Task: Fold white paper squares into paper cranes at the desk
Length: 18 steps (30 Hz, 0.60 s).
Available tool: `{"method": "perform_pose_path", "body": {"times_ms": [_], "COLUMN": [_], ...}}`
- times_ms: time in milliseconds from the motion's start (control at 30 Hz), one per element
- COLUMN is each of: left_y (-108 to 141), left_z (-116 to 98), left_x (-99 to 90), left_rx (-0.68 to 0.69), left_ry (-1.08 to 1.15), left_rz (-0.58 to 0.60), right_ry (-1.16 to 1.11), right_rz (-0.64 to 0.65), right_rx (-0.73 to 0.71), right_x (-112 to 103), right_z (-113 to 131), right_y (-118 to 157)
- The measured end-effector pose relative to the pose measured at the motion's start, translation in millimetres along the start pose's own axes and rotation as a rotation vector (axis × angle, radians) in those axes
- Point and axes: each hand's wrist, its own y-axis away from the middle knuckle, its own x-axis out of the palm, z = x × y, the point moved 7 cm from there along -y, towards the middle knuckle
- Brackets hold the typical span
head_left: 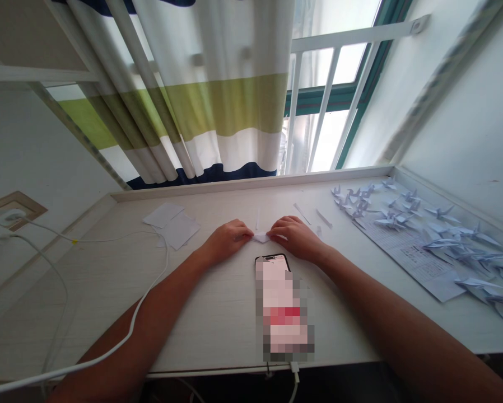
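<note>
A small folded piece of white paper lies on the desk between my two hands. My left hand pinches its left end, fingers closed together. At its right end, the fingers of my right hand are closed on the paper too. Just beyond it a thin paper strip points away from me. Two more narrow strips, one of them a paper strip, lie past my right hand with a small scrap. Nearer to me than the folded paper is a phone, its screen pixelated.
Several folded paper cranes cover the right side, some on a printed sheet. Loose white paper squares lie at the left. A white cable from the wall socket crosses over my left forearm. The desk has a raised back edge.
</note>
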Motion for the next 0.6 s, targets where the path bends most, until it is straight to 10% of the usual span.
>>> {"method": "perform_pose_path", "body": {"times_ms": [600], "left_y": [-1.8], "left_z": [-13.2], "left_x": [-0.1], "left_rx": [0.140], "left_ry": [-0.203], "left_rz": [0.068], "right_ry": [-0.100], "right_rz": [-0.029], "right_rx": [0.114], "right_x": [5.8], "right_z": [-10.7], "right_y": [-2.5]}}
